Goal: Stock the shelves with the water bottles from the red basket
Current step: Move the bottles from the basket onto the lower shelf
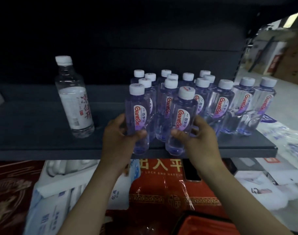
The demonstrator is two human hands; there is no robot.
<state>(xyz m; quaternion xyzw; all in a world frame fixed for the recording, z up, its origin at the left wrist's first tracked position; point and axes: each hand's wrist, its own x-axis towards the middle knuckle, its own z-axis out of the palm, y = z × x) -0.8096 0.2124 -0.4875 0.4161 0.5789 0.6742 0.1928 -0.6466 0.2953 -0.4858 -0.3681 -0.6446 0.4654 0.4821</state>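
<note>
At shelf [43,146] front edge: lone tall bottle [73,99] standing apart; left hand [117,133] wrapped round small bottle [138,116]; right hand [200,134] wrapped round second bottle [180,119]; packed rows [226,106] behind. Below, red basket [204,224]. Set both upright, push back against rows, labels forward.

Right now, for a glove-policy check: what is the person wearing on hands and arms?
Nothing visible: the left hand and right hand are bare, without gloves, rings or a watch, and no sleeve shows up to the frame's lower edge.
</note>
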